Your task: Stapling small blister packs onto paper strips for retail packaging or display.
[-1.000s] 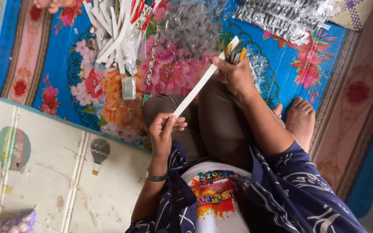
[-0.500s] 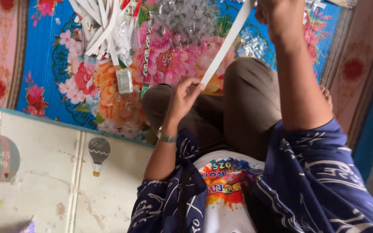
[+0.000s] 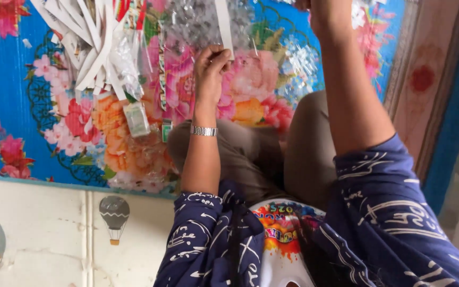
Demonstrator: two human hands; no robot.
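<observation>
The left hand (image 3: pixel 211 62) pinched the lower end of a white paper strip (image 3: pixel 223 24) between thumb and fingertips, holding it above the floral mat (image 3: pixel 17 101); the strip ran upward out of the top edge of the view. The right hand (image 3: pixel 314 6) was raised to that edge and mostly cut off, so whether its fingers gripped the strip's far end could not be told. Held only by one narrow end, the strip looked liable to crease or tear if the two hands pulled unevenly, or to slip from the pinch. The pile of white strips (image 3: pixel 88 48) and the clear plastic wrappers (image 3: pixel 200 21) lay close by, where a dropped strip could get lost among them.
</observation>
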